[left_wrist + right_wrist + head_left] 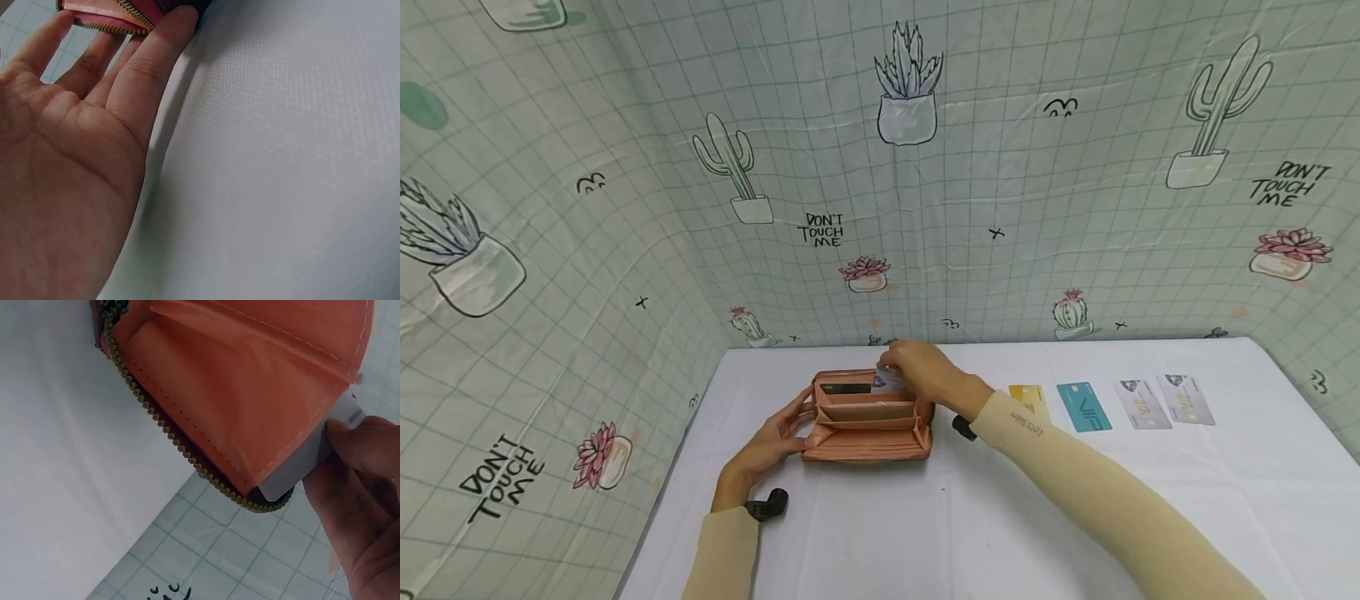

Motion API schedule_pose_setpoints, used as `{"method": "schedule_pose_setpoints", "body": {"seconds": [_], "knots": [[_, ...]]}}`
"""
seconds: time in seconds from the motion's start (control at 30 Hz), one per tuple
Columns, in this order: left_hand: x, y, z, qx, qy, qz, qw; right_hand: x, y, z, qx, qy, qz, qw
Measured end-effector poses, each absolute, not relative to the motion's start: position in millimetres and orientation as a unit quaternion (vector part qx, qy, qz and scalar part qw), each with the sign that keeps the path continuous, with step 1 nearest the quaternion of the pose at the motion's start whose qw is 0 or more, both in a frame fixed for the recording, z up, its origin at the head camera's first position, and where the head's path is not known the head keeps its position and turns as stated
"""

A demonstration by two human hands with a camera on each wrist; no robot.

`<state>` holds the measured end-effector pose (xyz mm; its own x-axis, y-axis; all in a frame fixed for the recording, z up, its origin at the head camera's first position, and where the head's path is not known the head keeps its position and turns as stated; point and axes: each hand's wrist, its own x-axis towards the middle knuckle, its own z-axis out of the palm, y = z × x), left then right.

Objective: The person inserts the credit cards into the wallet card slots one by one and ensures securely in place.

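Observation:
An orange zip wallet (pixel 867 448) lies unfolded on the white table, its pleated compartments showing. My left hand (pixel 772 439) holds its left side, thumb at the near corner and fingers along the far part. In the left wrist view, those fingers reach the wallet's brass-zipped edge (pixel 112 27). Over the far right part, my right hand (pixel 927 372) pinches a silver-grey card (pixel 300 459) between thumb and fingers. That card is partly inside the wallet's far pocket, its lower portion hidden. Beside it, a dark card (pixel 846 388) shows in the same far part.
To the right lie a yellow card (pixel 1028 395), partly covered by the right sleeve, a teal VIP card (pixel 1083 407) and two silver cards, one nearer (pixel 1142 405) and one farther right (pixel 1185 400). Cactus-print cloth (pixel 1000 275) rises behind the table (pixel 880 533).

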<state>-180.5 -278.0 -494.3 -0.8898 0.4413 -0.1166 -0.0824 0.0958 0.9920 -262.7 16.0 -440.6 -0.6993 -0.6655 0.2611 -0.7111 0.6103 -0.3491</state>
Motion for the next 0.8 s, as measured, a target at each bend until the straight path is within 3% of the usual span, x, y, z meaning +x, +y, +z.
{"method": "schedule_pose_setpoints", "body": {"seconds": [0.53,0.8], "knots": [[-176.2,-273.6,-485.2,0.114,0.724,0.652,0.194,-268.1,9.9,-436.9,0.408,-0.896,0.169,0.048],[-176.9,-274.4,-484.4,0.122,0.723,0.651,0.198,-259.3,8.1,-437.0,0.395,-0.904,0.138,0.09]]}}
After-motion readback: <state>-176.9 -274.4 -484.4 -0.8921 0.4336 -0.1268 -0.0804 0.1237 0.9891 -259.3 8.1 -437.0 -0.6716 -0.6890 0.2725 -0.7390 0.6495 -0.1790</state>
